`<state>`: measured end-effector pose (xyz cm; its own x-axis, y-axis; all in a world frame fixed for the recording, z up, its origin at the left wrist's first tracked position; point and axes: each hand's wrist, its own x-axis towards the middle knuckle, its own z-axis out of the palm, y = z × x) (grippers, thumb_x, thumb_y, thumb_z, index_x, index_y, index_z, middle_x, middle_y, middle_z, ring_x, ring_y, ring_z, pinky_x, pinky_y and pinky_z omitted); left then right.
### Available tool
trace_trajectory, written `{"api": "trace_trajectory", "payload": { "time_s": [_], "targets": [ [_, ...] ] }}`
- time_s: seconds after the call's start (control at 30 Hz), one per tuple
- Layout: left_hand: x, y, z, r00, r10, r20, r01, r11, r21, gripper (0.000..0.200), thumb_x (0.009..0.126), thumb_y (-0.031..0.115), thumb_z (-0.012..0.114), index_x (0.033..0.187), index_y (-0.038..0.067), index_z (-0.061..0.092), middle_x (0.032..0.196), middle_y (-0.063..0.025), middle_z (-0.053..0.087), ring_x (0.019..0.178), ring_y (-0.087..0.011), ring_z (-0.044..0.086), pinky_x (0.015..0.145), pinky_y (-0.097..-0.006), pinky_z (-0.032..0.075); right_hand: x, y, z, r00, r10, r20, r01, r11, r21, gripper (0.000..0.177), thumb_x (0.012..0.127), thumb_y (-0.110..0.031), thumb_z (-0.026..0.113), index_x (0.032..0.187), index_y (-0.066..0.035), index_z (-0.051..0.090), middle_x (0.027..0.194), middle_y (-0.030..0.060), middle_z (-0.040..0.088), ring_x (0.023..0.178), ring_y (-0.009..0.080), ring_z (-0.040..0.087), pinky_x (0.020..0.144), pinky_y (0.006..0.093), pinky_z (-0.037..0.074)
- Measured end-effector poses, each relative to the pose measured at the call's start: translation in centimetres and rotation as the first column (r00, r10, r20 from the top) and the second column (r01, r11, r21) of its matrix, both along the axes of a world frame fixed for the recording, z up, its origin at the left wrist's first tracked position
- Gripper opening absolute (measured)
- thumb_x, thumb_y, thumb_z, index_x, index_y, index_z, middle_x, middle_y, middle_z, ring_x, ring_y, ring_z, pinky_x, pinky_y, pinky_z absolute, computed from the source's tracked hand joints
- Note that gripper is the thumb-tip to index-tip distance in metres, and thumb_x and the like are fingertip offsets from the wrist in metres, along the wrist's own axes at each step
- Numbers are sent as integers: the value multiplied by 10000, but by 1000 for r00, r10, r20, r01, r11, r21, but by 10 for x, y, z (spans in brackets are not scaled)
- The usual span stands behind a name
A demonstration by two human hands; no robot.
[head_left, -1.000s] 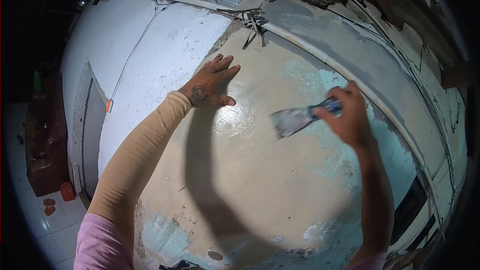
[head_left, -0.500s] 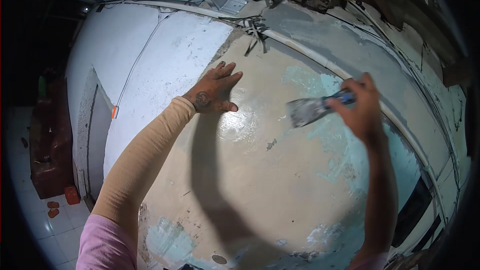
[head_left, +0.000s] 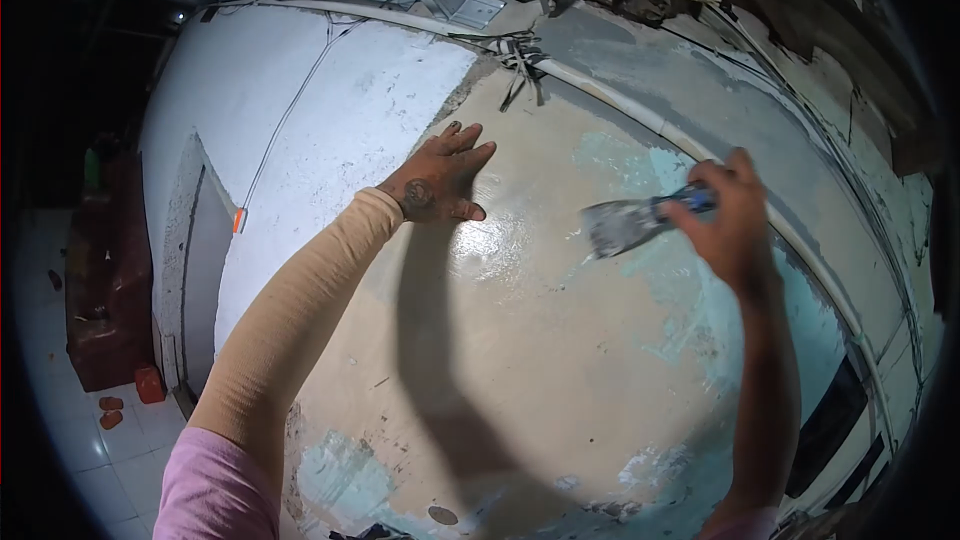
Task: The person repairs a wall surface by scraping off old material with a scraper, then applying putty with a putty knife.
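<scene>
My left hand [head_left: 447, 175] rests with its fingers spread on the beige wall [head_left: 540, 340], beside a shiny wet-looking patch. The fingers of my right hand [head_left: 735, 220] are wrapped round the blue and black handle of a scraper [head_left: 628, 226]. Its wide, stained blade points left, over the beige and turquoise part of the wall, and is slightly blurred. Whether the blade touches the surface I cannot tell.
A pipe [head_left: 640, 115] crosses the wall, with tied dark strips [head_left: 518, 62] near its upper part. White plaster [head_left: 330, 130] lies to the left, with a thin hanging cable. Loose wires run at the right. A red container [head_left: 149, 385] stands on the tiled floor.
The whole view has shifted slightly, with the wall appearing a little further right. The scraper's blade is tilted a bit differently. Both hands keep about the same pose.
</scene>
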<state>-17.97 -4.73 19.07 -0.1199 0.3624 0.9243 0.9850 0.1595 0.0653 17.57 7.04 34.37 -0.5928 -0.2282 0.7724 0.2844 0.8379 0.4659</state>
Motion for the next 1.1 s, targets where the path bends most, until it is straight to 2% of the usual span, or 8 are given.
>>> {"api": "trace_trajectory", "payload": {
  "time_s": [0.17, 0.33, 0.47, 0.63, 0.87, 0.93, 1.03, 1.1],
  "targets": [
    [4, 6, -1, 999, -33, 1, 33, 999, -1, 1050, 736, 517, 856, 1590, 204, 332, 1680, -141, 184, 1550, -385, 133, 1253, -524, 210, -24, -2, -53, 995, 25, 99, -41, 987, 157, 351, 767, -169, 867, 971, 11, 645, 986, 140, 543, 870, 257, 647, 726, 393, 569],
    [-2, 5, -1, 999, -13, -45, 14, 1000, 23, 1051, 726, 509, 865, 1586, 203, 344, 1679, -136, 186, 1547, -382, 149, 1254, -513, 222, 26, 29, 24, 989, 49, -142, -42, 998, 51, 322, 751, -160, 874, 944, -14, 662, 951, 132, 540, 817, 232, 617, 662, 362, 543],
    [1, 8, -1, 999, -43, 18, 43, 999, 6, 1059, 718, 512, 868, 1586, 205, 343, 1680, -128, 189, 1550, -379, 137, 1256, -513, 218, -8, 3, -42, 998, -39, 39, 33, 990, 140, 330, 798, -223, 843, 1007, -30, 676, 1036, 177, 550, 904, 272, 630, 759, 395, 558],
    [1, 4, 1, 1000, -17, 7, 17, 1000, 10, 1053, 715, 487, 878, 1584, 217, 349, 1682, -124, 188, 1549, -379, 144, 1257, -516, 216, 18, 22, 5, 991, 123, -52, -117, 987, 112, 342, 803, -210, 837, 1044, -34, 669, 1039, 187, 542, 795, 317, 661, 702, 433, 567],
    [5, 2, 5, 999, 29, 13, -29, 999, -21, 1052, 718, 467, 882, 1585, 214, 344, 1682, -129, 186, 1549, -383, 143, 1255, -517, 219, -13, 9, -40, 998, 50, 46, -57, 985, 166, 376, 782, -250, 856, 1023, -36, 662, 1061, 204, 551, 878, 337, 675, 727, 447, 569],
    [5, -3, 2, 999, 13, 36, -13, 1000, -17, 1068, 714, 492, 879, 1590, 218, 333, 1682, -132, 182, 1547, -388, 144, 1255, -516, 223, 4, 15, -18, 996, 87, -16, -87, 995, -46, 382, 787, -254, 856, 1036, -31, 670, 1085, 218, 562, 912, 357, 659, 778, 466, 564],
    [4, 3, 3, 999, -10, 30, 10, 1000, -12, 1070, 718, 513, 871, 1592, 225, 324, 1681, -135, 178, 1549, -384, 135, 1257, -518, 224, -20, 26, -67, 996, -44, 78, 32, 987, 156, 410, 829, -320, 811, 1079, -29, 666, 1247, 326, 538, 1069, 475, 639, 897, 507, 555],
    [6, 6, 3, 1000, -3, 29, 4, 1000, -29, 1066, 721, 513, 869, 1592, 227, 325, 1682, -131, 177, 1549, -384, 135, 1257, -520, 221, -26, 14, -84, 982, -57, 182, 43, 996, 83, 418, 844, -347, 793, 1089, -33, 664, 1296, 348, 520, 1106, 484, 626, 936, 531, 538]
  ]
}}
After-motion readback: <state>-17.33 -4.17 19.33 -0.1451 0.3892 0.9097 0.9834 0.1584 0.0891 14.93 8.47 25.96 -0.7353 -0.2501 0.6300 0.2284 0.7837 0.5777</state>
